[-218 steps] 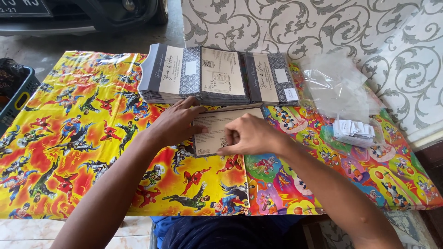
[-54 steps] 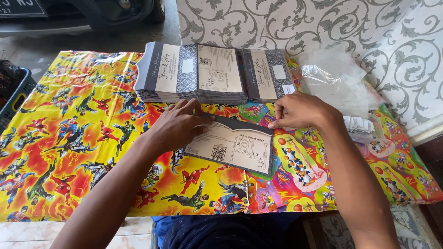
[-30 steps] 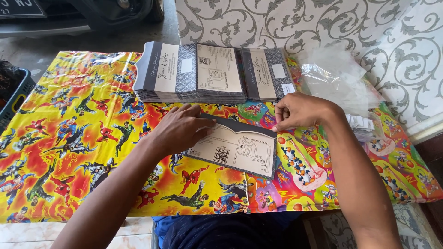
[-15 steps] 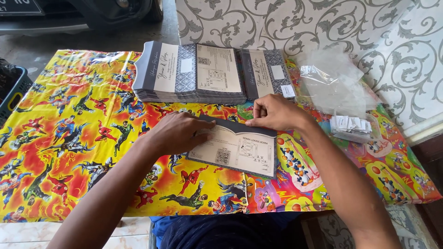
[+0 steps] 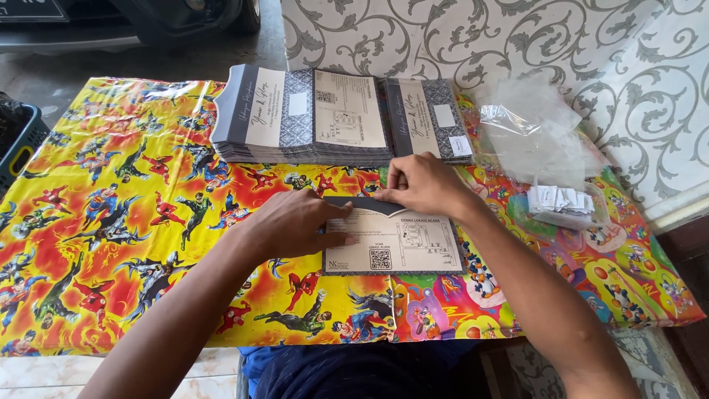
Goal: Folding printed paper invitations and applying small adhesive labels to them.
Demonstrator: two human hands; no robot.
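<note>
The folded card (image 5: 395, 242), cream with a dark grey border and a printed map panel, lies flat on the colourful cartoon-print table cover (image 5: 111, 222), just in front of the person and near the front edge of the table. The left hand (image 5: 292, 222) rests palm down on the card's left edge, fingers extended and pressing it flat, not gripping. The right hand (image 5: 421, 185) sits at the card's top edge, fingertips pinching the dark curved flap (image 5: 354, 205) there. Behind the card, touching neither hand, stand two stacks of like cards: a larger stack (image 5: 303, 114) to the left and a smaller stack (image 5: 428, 125) just beside it on the right. A crumpled clear plastic bag (image 5: 532, 133) lies to the right of the stacks, and a clear packet of small white slips (image 5: 565, 203) lies near the right hand, apart from it.
</note>
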